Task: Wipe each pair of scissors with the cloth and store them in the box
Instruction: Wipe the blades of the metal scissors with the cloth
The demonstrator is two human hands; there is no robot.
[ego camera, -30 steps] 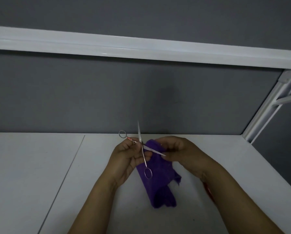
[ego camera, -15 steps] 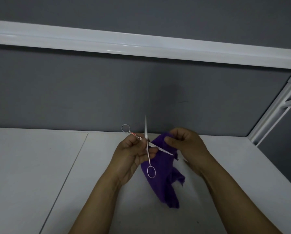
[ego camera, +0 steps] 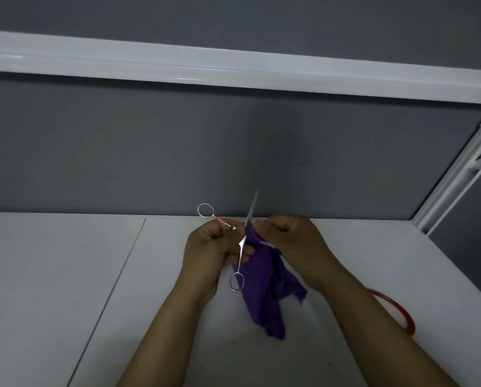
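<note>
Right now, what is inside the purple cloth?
One blade of the scissors; only a short silver piece shows. The cloth and the right hand cover its tip.

**Scissors spread open, one blade in the cloth**

From my station I see the slim silver metal scissors (ego camera: 242, 247) spread wide open, gripped near the pivot by the left hand (ego camera: 208, 250). One oval finger ring sticks up and to the left above that hand's knuckles, and its shank looks reddish. The other ring hangs low, in front of the cloth. One narrow blade points up, leaning slightly right. The other blade runs right into the crumpled purple cloth (ego camera: 264, 289), and I can make out only a pale sliver of it. The right hand (ego camera: 292, 241) pinches the cloth's top around that blade. The rest of the cloth drapes down in loose folds.
</note>
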